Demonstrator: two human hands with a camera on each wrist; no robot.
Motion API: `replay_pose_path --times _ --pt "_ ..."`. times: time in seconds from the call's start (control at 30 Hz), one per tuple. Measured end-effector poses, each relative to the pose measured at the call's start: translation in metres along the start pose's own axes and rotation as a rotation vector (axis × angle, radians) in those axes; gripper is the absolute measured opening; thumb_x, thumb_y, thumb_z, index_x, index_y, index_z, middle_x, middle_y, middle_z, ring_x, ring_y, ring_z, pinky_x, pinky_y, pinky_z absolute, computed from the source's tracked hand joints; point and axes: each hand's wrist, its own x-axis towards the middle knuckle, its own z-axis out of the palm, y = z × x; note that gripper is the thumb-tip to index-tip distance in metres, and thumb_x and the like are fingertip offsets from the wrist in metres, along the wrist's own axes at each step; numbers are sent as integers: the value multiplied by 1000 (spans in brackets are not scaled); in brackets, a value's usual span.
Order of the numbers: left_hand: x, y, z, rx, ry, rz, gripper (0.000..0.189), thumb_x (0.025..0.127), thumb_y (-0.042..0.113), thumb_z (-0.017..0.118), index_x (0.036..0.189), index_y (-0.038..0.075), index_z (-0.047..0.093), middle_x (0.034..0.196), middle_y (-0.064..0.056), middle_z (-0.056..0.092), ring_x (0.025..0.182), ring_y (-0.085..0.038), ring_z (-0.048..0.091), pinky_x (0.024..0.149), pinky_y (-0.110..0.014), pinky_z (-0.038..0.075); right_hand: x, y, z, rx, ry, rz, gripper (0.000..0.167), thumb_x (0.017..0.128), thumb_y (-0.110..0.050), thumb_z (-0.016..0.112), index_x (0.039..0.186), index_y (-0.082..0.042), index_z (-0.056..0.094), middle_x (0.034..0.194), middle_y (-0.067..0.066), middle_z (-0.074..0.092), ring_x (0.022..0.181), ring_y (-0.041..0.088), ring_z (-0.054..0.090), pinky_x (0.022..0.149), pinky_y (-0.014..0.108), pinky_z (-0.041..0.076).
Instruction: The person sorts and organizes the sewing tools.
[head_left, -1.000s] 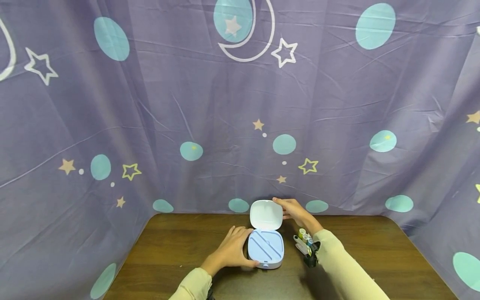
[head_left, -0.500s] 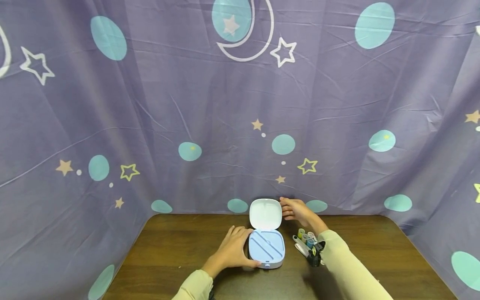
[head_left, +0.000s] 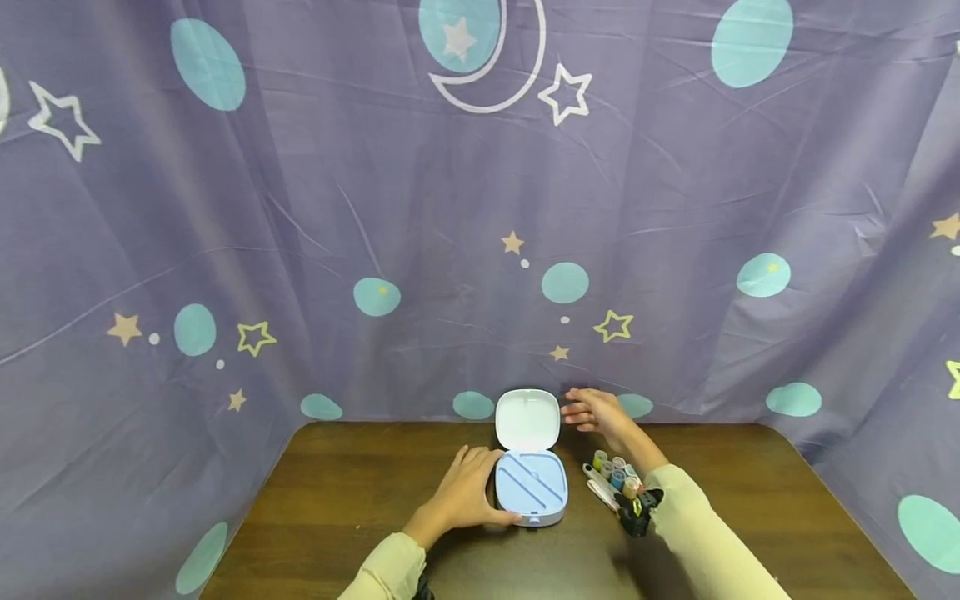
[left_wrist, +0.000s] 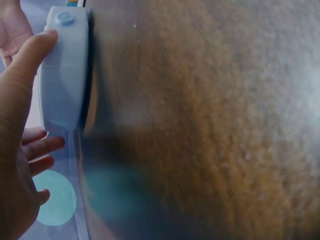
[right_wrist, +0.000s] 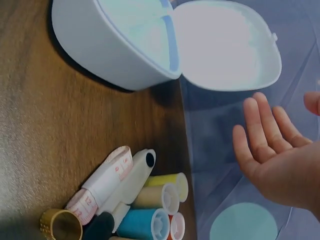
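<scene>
A: What writing can be read?
B: A red "12" on my one tape measure [right_wrist: 104, 181], near one gold thimble [right_wrist: 46, 224] and at least five thread spools [right_wrist: 137, 222].
A: And the box [left_wrist: 65, 75]?
B: One, pale blue, round-cornered, on the wooden tabletop [head_left: 375, 483]; it has one front button [left_wrist: 64, 18], and one white lid [head_left: 528, 419] raised at the back.
A: Your fingers?
B: My left hand [head_left: 463, 492] grips the box's side, thumb at the front; my right hand [head_left: 600, 414] has its fingers loosely extended, just beside the lid.
</scene>
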Motion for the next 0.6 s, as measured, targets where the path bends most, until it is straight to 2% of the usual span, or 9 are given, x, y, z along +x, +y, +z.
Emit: replay_pose_path --times 0.17,0.27,0.37,0.47,0.53,0.6 --pt "1 -1 -1 -24 -7 0 105 66 74 80 143 9 52 136 -6 61 132 -30 53 116 -61 32 -11 -5 11 -35 114 -55 47 104 -27 54 136 7 54 98 11 78 82 15 74 69 26 55" --pt "1 -2 -1 -20 4 9 104 65 73 81 142 9 52 135 -7 61 131 -30 53 115 -62 33 -18 -4 22 -81 195 -130 40 102 -21 56 131 7 58 96 16 77 79 19 73 66 26 53" --pt "1 -2 0 -19 7 15 104 65 72 81 142 9 53 134 -8 62 131 -30 54 115 -62 34 -28 1 35 -136 243 -219 33 100 -13 60 124 9 62 96 22 74 76 19 71 67 26 54" --pt "1 -1 1 -15 4 16 104 66 74 80 143 9 52 134 -7 62 131 -29 54 115 -62 34 -40 8 49 -257 269 -320 28 95 -11 66 118 7 66 90 19 71 73 12 64 67 23 52" --pt "0 -1 1 -11 4 15 104 66 74 79 143 9 52 134 -7 62 131 -29 53 115 -62 33 -47 13 58 -369 278 -397 28 92 -11 70 115 4 68 86 12 69 72 8 60 67 21 51" --pt "0 -1 1 -7 8 15 104 66 75 79 142 8 53 134 -7 62 131 -29 54 115 -61 33 -54 20 65 -494 272 -465 30 89 -14 74 115 0 68 85 8 66 73 11 58 68 22 47"
